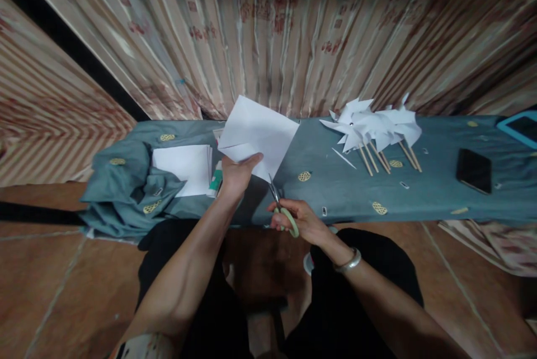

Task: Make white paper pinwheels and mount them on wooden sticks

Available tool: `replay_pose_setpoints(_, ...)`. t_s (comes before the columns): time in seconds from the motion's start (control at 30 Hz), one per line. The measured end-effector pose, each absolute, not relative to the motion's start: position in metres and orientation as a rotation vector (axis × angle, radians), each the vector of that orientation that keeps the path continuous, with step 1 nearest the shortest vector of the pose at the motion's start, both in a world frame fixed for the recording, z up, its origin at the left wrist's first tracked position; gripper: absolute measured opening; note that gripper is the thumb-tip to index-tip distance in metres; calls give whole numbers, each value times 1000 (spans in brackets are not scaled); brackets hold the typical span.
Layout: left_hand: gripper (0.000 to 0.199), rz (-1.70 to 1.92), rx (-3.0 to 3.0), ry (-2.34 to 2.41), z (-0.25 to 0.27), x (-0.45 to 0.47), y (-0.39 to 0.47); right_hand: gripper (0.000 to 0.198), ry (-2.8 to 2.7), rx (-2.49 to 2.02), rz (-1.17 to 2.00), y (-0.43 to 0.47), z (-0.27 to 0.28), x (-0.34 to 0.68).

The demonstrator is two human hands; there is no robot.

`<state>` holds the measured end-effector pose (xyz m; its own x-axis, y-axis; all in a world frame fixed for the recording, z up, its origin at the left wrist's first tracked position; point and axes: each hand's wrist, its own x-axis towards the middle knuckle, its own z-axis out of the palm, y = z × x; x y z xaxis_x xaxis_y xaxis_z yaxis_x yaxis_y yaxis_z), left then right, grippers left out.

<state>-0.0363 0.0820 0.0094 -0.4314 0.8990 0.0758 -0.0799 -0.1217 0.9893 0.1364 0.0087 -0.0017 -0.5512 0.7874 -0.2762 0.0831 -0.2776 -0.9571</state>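
Observation:
My left hand [238, 173] grips a square sheet of white paper [264, 130] by its lower left part, thumb on top. A slit runs in from the sheet's left side. In my right hand [300, 219] is a pair of scissors [288, 220] with pale green handles. Their blades point up and meet the paper's lower corner. Left of my left hand lies a stack of white paper [188, 169], and a green and white tube [215, 180] sits beside it.
White paper pinwheels [377, 124] on wooden sticks lie together at right, near a thin white strip [344, 159]. Farther right are a dark phone [474, 170] and a blue-framed device [520, 127]. A patterned curtain [268, 40] hangs behind the cloth-covered bench [335, 197].

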Motion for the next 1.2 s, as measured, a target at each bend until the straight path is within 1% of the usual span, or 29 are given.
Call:
replay_pose_setpoints(0.17,27,1576,1013,1449,12,-31,78,44,-1428,-1115,1877,14,3,136)
replay_pose_setpoints(0.4,35,1600,1028,1433,9,-32,79,39,-1429,-1103,1887,16,3,136)
replay_pose_setpoints(0.53,34,1562,1013,1446,7,-32,79,37,-1431,-1115,1871,17,3,136)
replay_pose_setpoints(1.2,36,1588,1000,1438,6,-34,81,39,-1334,-1196,1851,17,5,133)
